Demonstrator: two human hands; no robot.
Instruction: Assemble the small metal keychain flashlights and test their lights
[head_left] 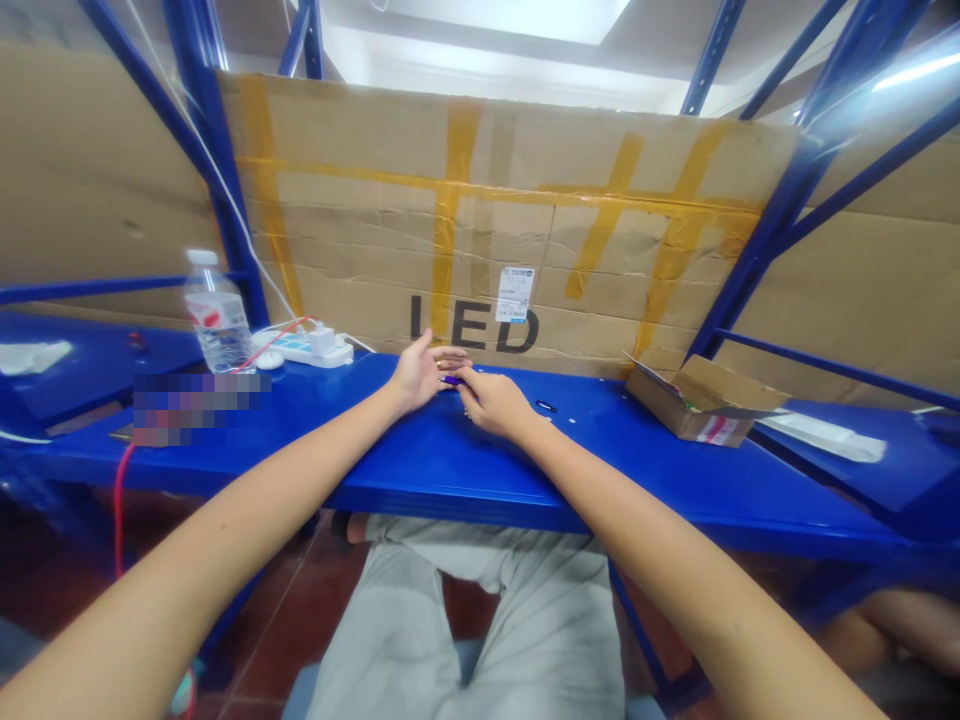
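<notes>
Over the blue table (420, 455) my two hands meet. A small, shiny purple thing (451, 380) sits between the fingertips of my right hand (495, 402), which is closed in a pinch; its kind is too small to make out. My left hand (418, 374) faces it with the palm turned inward, thumb up and fingers stretched out beside the purple thing. Whether the left fingers touch it I cannot tell. Just right of my right hand lies a small black oval loop (547, 406), with a few tiny pale bits around it.
Behind the table stands a large cardboard sheet (360, 250) marked LED. An open cardboard box (701, 405) is at the right. To the left are a water bottle (217, 312), a white power strip (304, 347) with plugs, and a red cable (120, 505) hanging off the edge.
</notes>
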